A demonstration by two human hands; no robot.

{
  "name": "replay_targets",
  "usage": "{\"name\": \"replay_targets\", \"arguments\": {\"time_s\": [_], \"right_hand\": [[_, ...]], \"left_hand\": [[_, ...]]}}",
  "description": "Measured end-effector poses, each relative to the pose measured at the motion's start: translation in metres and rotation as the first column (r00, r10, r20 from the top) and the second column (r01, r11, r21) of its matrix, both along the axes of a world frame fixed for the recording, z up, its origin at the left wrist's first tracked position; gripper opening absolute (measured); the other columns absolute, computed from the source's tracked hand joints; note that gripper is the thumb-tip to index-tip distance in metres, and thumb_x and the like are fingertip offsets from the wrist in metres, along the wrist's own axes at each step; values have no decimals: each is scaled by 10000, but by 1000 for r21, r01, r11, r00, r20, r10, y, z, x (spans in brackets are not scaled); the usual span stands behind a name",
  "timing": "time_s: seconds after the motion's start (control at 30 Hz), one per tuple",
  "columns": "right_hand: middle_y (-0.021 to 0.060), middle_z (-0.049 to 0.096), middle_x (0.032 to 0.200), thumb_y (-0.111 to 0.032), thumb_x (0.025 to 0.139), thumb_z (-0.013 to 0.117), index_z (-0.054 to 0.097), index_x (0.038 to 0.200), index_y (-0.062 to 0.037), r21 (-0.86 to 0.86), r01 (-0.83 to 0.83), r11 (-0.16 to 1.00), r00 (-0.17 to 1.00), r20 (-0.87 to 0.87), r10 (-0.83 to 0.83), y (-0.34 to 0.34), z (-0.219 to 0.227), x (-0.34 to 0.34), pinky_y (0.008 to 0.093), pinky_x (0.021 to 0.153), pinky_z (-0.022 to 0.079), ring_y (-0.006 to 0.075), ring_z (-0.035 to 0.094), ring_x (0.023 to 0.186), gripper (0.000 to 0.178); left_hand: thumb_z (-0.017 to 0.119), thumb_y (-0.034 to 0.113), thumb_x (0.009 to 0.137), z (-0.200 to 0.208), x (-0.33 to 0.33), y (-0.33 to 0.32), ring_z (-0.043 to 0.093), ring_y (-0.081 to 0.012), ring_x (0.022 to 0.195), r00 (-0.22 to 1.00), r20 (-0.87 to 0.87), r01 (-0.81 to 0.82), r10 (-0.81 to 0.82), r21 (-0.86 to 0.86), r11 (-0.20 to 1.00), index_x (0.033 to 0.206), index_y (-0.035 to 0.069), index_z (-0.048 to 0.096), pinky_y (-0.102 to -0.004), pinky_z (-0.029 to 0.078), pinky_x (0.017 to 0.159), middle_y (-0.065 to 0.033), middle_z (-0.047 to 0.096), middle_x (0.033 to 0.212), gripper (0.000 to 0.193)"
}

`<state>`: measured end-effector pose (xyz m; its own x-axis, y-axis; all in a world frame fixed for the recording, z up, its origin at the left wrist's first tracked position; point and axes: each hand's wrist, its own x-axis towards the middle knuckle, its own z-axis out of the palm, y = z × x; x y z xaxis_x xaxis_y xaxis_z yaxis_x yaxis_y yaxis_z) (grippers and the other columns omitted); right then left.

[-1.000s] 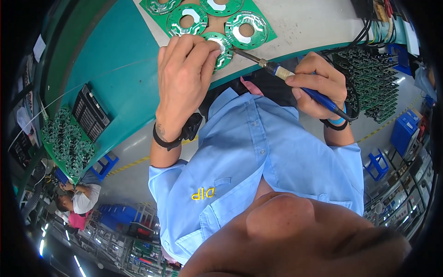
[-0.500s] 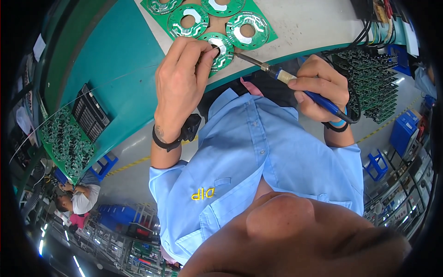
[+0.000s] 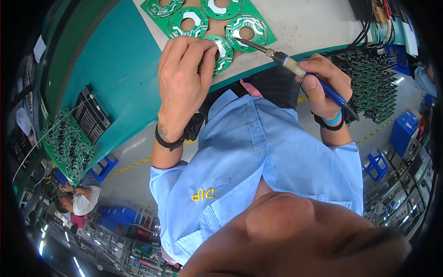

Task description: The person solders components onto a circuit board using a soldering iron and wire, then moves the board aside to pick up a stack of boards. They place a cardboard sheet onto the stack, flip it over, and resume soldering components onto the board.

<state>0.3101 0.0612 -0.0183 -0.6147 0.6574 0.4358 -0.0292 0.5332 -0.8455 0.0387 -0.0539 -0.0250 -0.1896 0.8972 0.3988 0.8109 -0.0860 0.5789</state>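
My right hand [image 3: 330, 81] is wrapped round the blue handle of a soldering iron [image 3: 291, 66]. Its metal tip lies over the ring-shaped green circuit board [image 3: 259, 26] at the right of the panel; whether it touches cannot be made out. My left hand [image 3: 182, 76] is closed in a pinch at the edge of the nearest ring board [image 3: 225, 54], covering part of it. A thin solder wire [image 3: 123, 79] runs from the left toward this hand; its end is hidden by the fingers. More ring boards [image 3: 174, 23] of the same panel lie beyond.
Components fill a green board [image 3: 69, 143] at the left, beside a black slotted tray [image 3: 91, 115]. Stacked populated boards [image 3: 369, 83] stand at the right, below dark cables [image 3: 364, 34]. Blue stools [image 3: 377, 165] stand on the floor. Another person [image 3: 83, 201] is at the lower left.
The iron's tip has moved up from the nearest ring board to the right-hand one. My right hand has shifted slightly and its grip has turned. My left hand has barely moved.
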Motion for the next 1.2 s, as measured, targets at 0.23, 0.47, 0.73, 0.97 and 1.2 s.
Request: {"name": "replay_targets", "arguments": {"time_s": [0.23,0.47,0.73,0.97,1.2], "right_hand": [[172,727,823,-50,967,678,695,1092,98,90,-45,995,995,89,37,0,0,-8,316,634,516,215,676,683,195],[171,725,814,-41,968,680,690,1094,85,126,-77,989,992,108,64,1,3,-11,319,634,531,224,681,678,178],[163,710,808,-47,945,697,694,1079,76,178,-43,983,997,74,31,1,5,-7,337,629,523,235,647,663,182],[144,676,841,-19,858,715,736,1015,57,230,-123,965,992,36,118,8,8,-11,343,601,481,228,582,651,177],[112,650,865,22,785,730,778,1000,3,245,-145,959,989,77,129,5,5,-19,331,593,464,223,572,666,221]], "left_hand": [[780,-2,846,-4,6,6,621,-304,830,1000,-6,-14,13,-5,1000,938,23,714,-417,506,728,-99,623,882,116],[785,0,842,-4,7,10,617,-304,820,1000,-21,-14,14,-6,1000,935,19,711,-420,504,722,-100,612,876,121],[790,30,852,-2,0,9,608,-273,839,997,-68,-24,25,20,1000,952,54,729,-403,463,743,-60,623,897,119],[802,77,839,4,-5,13,580,-221,889,974,-227,-8,2,-25,1000,956,124,750,-375,402,776,4,623,924,137],[808,99,808,4,-6,17,565,-209,904,967,-256,1,-11,-37,999,953,143,754,-377,396,789,19,615,944,161]]}}
